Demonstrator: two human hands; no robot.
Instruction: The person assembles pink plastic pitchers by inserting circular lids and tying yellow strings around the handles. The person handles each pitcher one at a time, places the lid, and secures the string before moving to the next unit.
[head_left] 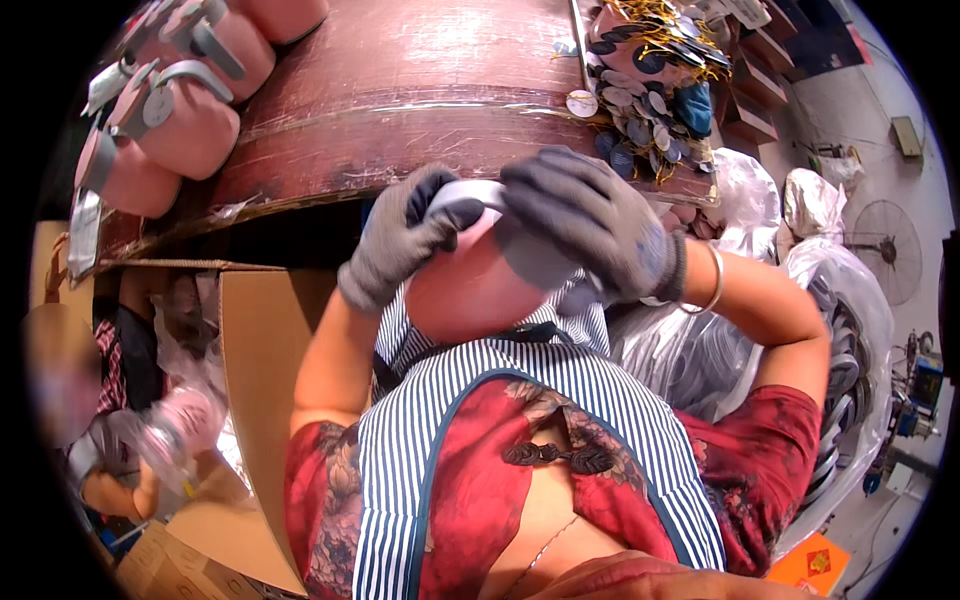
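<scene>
Frame centre: we hold a pink rounded container (470, 290) against our striped apron (470, 400) | left hand (405, 240), grey-gloved, grip pinching its grey lid (470, 192) | right hand (600, 225) grip wrapped over the lid's right side | upper left: more pink containers (190, 120) on the brown tabletop (400, 80) | upper right: round tags (640, 110).

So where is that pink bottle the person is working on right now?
In the head view the pink bottle sits at the centre, pressed against the striped apron, held between the gloved left hand and right hand, just below the edge of the brown table.
</scene>
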